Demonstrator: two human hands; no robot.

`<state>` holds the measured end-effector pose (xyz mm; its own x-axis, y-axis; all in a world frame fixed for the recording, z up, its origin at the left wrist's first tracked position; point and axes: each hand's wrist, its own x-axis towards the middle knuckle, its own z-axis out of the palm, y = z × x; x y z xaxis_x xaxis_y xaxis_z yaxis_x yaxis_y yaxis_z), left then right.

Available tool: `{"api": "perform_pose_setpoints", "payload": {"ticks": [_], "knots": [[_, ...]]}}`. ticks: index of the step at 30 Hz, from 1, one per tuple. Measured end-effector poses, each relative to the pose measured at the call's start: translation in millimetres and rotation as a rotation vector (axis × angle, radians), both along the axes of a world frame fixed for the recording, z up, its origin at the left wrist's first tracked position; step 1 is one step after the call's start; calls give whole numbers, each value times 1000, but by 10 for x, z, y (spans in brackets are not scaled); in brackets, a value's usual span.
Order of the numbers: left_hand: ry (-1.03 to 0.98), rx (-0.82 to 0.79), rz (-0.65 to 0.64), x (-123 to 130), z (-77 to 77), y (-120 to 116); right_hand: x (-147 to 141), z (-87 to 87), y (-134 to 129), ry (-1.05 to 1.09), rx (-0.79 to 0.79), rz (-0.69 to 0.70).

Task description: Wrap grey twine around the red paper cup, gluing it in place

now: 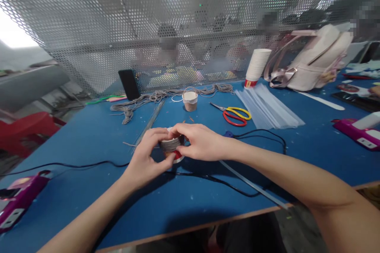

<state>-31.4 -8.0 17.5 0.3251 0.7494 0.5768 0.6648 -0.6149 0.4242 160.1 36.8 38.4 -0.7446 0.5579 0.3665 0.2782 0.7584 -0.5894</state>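
Note:
A paper cup (178, 155) with a red band near its base stands between my two hands, grey cord (172, 144) wound around its side. My left hand (147, 157) curves about the cup's left side, its thumb pressed low on the red band. From the right, my right hand (202, 141) grips the cup, fingers over the rim and thumb against the side. My fingers hide part of the rim and cord. Beyond my hands is a small brown-and-white cup-like basket (190, 104). Scissors (236, 116) with red and yellow handles lie to its right.
Bundled grey cord (157, 96) runs along the back near a dark phone (129, 84). Stacked paper cups (257, 67), clear plastic strips (270, 106) and a pale backpack (311, 63) are at the right. Purple power strips (23, 199) and black cables (212, 178) lie around the table.

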Motion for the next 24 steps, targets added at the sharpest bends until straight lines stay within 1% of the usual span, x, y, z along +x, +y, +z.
{"api": "perform_pose_setpoints", "payload": {"ticks": [3,5,7,9,12,16,18,20,24], "knots": [[75,157,16,8,8,-6,-4,15,-35,-62,142,-25],[93,195,24,20,14,-14,-13,14,-58,-82,197,-37],[87,196,38,40,25,-29,-25,9,-72,-81,215,-38],[70,162,49,61,45,-51,-36,5,-78,-71,209,-37],[40,40,97,86,85,-87,-39,17,-79,-51,182,-28],[-35,-99,163,88,119,-120,-6,70,-77,36,84,7],[-71,-122,163,79,124,-128,19,97,-74,104,46,18],[-89,-129,161,70,125,-133,38,115,-74,150,43,26],[-109,-123,168,61,129,-134,48,108,-92,152,112,2]]}}
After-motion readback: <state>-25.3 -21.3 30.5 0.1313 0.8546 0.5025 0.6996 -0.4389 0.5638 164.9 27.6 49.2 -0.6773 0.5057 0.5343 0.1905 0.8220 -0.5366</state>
